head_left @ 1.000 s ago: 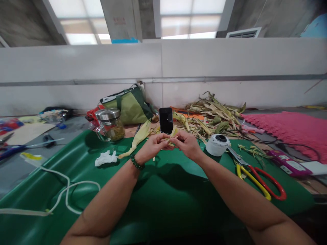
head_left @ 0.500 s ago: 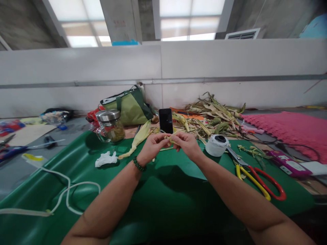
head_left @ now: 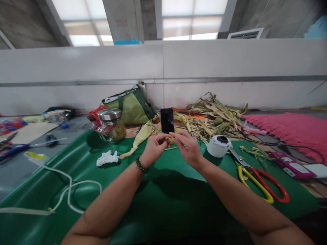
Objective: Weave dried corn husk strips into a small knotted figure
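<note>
My left hand (head_left: 154, 149) and my right hand (head_left: 188, 147) meet over the green mat (head_left: 158, 194), fingertips pinched together on a thin pale-yellow husk strip (head_left: 169, 139). A bead bracelet circles my left wrist. A longer husk leaf (head_left: 139, 138) lies on the mat just left of the hands. A black phone (head_left: 167, 120) stands upright right behind them. A white tape roll (head_left: 218, 145) sits to the right of my right hand.
A heap of dried husks (head_left: 212, 117) lies at the back. Yellow-and-red scissors (head_left: 258, 176) rest on the right, a glass jar (head_left: 111, 125) and green bag (head_left: 129, 105) at back left, crumpled tissue (head_left: 106, 158), white cord (head_left: 63, 190), pink knit (head_left: 288, 127).
The husk strip's upright end has been folded down between my fingers; both hands stayed together and shifted slightly right with the view.
</note>
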The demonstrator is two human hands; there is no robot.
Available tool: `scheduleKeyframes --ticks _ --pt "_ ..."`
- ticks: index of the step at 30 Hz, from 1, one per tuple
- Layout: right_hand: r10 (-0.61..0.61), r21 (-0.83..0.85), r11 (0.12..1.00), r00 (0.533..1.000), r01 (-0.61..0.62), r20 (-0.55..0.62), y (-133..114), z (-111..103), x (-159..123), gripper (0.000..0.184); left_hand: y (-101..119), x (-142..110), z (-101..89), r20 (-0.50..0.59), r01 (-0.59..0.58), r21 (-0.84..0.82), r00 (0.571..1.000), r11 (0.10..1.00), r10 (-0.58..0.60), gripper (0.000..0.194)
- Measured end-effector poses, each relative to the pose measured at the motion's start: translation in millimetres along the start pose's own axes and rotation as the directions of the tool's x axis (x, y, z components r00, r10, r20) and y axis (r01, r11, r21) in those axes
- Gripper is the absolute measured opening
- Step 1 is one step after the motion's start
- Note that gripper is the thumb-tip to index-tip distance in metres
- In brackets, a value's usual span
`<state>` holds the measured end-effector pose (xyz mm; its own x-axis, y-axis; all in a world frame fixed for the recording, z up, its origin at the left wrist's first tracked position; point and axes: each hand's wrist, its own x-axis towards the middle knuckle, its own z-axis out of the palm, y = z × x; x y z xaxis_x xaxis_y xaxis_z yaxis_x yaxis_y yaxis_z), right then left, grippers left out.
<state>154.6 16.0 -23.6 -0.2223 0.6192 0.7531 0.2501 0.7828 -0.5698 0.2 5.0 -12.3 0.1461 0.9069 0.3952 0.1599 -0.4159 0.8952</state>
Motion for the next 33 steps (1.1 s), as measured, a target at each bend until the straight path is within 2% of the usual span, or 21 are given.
scheduleKeyframes --ticks 4,6,12,16,18,20,22,25,27,30,33 --pt "0.221 0.111 0.971 0.973 -0.213 -0.069 1 5 -2 0.018 -1 -2 4.0 -0.047 0.020 0.091 0.999 0.996 -0.015 0.022" --pt "0.252 0.116 0.963 0.966 -0.244 -0.064 2 5 -1 0.014 0 -3 5.5 -0.039 0.034 0.033 0.999 0.999 -0.033 0.023" --pt "0.077 -0.033 0.996 0.993 -0.080 -0.084 2 4 0 0.014 4 -2 6.5 -0.013 0.087 -0.167 0.996 0.982 -0.090 0.028" --pt "0.034 -0.112 0.993 0.996 -0.042 -0.080 2 2 -1 0.013 8 -2 5.6 0.019 0.128 -0.209 0.992 0.970 -0.127 0.030" --pt "0.001 -0.152 0.988 0.994 -0.018 -0.114 3 -2 1 0.011 9 -2 5.1 0.031 0.142 -0.215 0.990 0.966 -0.139 0.030" --pt "0.011 -0.186 0.982 0.982 -0.046 -0.186 4 -6 5 0.013 9 -2 4.1 0.037 0.151 -0.224 0.989 0.963 -0.146 0.030" --pt "0.092 -0.148 0.981 0.974 -0.124 -0.208 5 -9 8 0.023 9 -2 2.8 0.060 0.156 -0.228 0.987 0.961 -0.146 0.030" --pt "0.235 -0.005 0.972 0.968 -0.237 -0.092 4 -9 10 0.018 10 -1 1.4 0.124 0.166 -0.206 0.982 0.964 -0.143 0.029" --pt "0.253 0.023 0.967 0.966 -0.252 -0.052 2 -8 9 0.013 11 -1 1.9 0.160 0.158 -0.167 0.978 0.973 -0.132 0.027" --pt "0.143 -0.037 0.989 0.987 -0.146 -0.070 -1 -8 6 0.011 10 -2 3.7 0.168 0.130 -0.113 0.980 0.985 -0.110 0.024" --pt "0.004 -0.048 0.999 1.000 -0.004 0.013 -2 -9 4 0.005 7 -2 4.0 0.143 0.129 -0.108 0.983 0.986 -0.113 0.026"
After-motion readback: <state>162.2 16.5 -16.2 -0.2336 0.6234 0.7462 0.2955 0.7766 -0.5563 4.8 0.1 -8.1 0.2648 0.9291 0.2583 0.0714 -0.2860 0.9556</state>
